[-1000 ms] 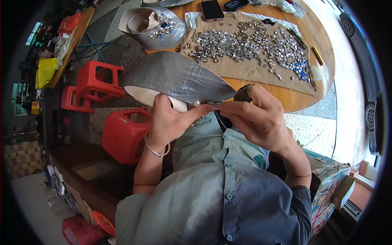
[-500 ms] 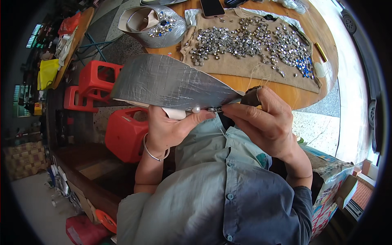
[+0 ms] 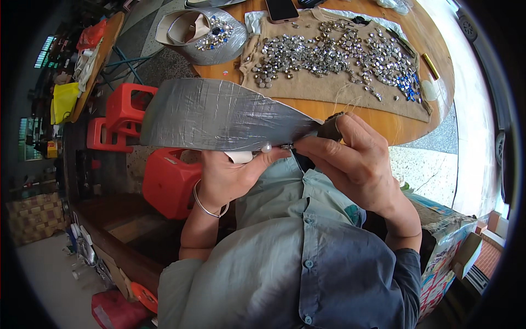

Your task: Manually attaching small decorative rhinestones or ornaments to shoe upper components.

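Observation:
My left hand (image 3: pixel 227 172) grips the lower edge of a wide, silver, crinkled band (image 3: pixel 219 118) with a pale lining. The thumb stretches along that edge beside a white pearl bead (image 3: pixel 267 148). Just right of the bead, small shiny stones (image 3: pixel 286 146) sit at the edge, by the thumb tip. My right hand (image 3: pixel 356 156) is closed at the band's narrow right end, its fingertips close to the stones. A dark brown curled piece (image 3: pixel 330 130) shows against its bent forefinger. Whatever its fingertips pinch is hidden. Fine pale threads (image 3: pixel 345 96) rise above this hand.
Beyond the band, a wooden table (image 3: pixel 378 129) bears a tan cloth (image 3: pixel 312 90) covered with clear and blue rhinestones (image 3: pixel 408 88). A second silver band (image 3: pixel 219 52), decorated with stones, stands at the table's left, near a phone (image 3: pixel 282 10). Red stools (image 3: pixel 170 183) stand to the left.
The silver band has tilted slightly and shifted a little left, its lower edge covering more of the pale lining. My right hand has moved slightly left and up with it.

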`<state>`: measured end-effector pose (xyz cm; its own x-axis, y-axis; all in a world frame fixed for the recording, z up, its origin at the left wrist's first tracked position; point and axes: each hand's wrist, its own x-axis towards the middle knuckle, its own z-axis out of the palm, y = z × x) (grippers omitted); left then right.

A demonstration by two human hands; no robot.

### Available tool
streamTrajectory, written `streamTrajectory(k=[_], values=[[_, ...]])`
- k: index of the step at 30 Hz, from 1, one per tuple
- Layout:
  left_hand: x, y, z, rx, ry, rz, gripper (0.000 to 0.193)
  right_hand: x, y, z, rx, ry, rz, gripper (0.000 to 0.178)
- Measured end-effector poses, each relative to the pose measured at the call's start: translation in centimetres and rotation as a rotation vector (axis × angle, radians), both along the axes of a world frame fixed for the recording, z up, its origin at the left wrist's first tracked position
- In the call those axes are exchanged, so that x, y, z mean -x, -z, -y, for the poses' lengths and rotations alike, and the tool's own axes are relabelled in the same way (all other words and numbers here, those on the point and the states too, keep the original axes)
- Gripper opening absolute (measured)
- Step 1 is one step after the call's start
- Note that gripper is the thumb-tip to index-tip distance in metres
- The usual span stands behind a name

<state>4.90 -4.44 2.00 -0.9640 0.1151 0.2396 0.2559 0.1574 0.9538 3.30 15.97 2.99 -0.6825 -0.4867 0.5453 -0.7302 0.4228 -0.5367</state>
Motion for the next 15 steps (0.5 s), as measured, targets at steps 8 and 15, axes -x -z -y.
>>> streamTrajectory(k=[8, 15], values=[[0.21, -0.20, -0.04, -0.020, 0.015, -0.007, 0.029, 0.21, -0.23, -0.15, 0.052, -0.015, 0.056, 0.030], [0.20, -0.33, -0.11, -0.092, 0.037, 0.090, 0.028, 0.32, -0.47, -0.43, 0.040, -0.036, 0.083, 0.030]])
